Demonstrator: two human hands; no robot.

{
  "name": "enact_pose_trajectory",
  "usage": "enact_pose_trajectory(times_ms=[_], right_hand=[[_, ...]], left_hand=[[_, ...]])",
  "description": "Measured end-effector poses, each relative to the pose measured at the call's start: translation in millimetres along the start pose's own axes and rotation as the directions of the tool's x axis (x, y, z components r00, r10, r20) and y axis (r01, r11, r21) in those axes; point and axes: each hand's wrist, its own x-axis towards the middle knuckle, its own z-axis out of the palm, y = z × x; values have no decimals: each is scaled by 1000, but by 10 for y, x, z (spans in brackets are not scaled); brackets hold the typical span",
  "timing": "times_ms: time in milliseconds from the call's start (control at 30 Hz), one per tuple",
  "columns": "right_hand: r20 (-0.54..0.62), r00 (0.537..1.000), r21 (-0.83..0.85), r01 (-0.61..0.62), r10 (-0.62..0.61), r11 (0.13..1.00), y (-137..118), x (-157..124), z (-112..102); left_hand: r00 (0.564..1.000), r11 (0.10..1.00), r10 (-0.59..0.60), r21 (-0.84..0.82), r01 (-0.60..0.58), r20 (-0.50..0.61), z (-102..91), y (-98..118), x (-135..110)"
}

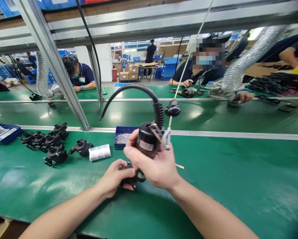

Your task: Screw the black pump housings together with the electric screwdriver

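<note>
Green workbench [225, 186], black power screwdriver [145, 137] held between its near and far edges.
Right hand [157, 166] clasps the screwdriver; left hand [115, 177] grips a black part [129, 181] beside its lower end; small metal pieces [122, 138] lie by the far edge.

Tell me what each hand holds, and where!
The right hand grips a black tool around its body; the left hand holds a black part by its left side.

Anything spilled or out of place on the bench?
Nothing looks spilled: the small metal pieces sit in the blue bin. Only a pale stick-like piece by the right hand seems stray, lying apart from the black molded parts.
</note>
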Motion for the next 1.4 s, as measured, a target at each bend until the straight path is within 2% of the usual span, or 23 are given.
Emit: enact_pose_trajectory(times_ms=[100, 167, 333, 700, 767, 800, 867, 900, 933, 1067, 1200, 1300, 1400], right_hand=[[-126, 987, 11, 107, -104, 994, -48, 31, -83], [-151, 979, 46, 149, -140, 988, -16, 53, -103], [-39, 999, 144, 23, -17, 989, 137, 99, -71], [-32, 999, 169, 25, -19, 985, 182, 89, -85], [66, 998, 181, -5, -7, 983, 183, 120, -140], [175, 984, 197, -16, -19, 980, 179, 140, -172], [411, 910, 212, -33, -59, 977, 164, 178, -219], [474, 878, 203, -41, -62, 978, 155, 190, -226], [482, 875, 186, -44, -52, 982, 147, 196, -217], [253, 967, 66, -19, 1, 998, 137, 171, -93], [169, 986, 48, -5, -3, 999, 157, 144, -26], [153, 988, 68, -33, 23, 997, 167, 144, -42], [139, 990, 34, 1, -6, 999, 165, 148, -55]], left_hand=[[998, 996, -23, 84, 18, 55, 45, -88, -63], [999, 995, -15, 95, 11, 48, 71, -142, -75], [999, 992, -3, 130, -3, 41, 82, -191, -54], [1000, 990, -3, 143, 0, 22, 99, -153, -68], [1000, 989, -5, 146, 2, 16, 98, -154, -65], [1000, 989, -5, 147, 2, 19, 96, -153, -63], [1000, 989, -2, 146, -2, 30, 91, -147, -62], [999, 989, -3, 145, -2, 35, 89, -142, -62], [999, 989, -5, 145, -1, 40, 87, -137, -64], [999, 987, -5, 162, -4, 52, 87, -126, -76], [999, 986, 11, 167, -20, 52, 98, -145, -83], [999, 987, 12, 162, -19, 45, 98, -166, -72], [999, 987, 23, 161, -29, 40, 87, -181, -59]])
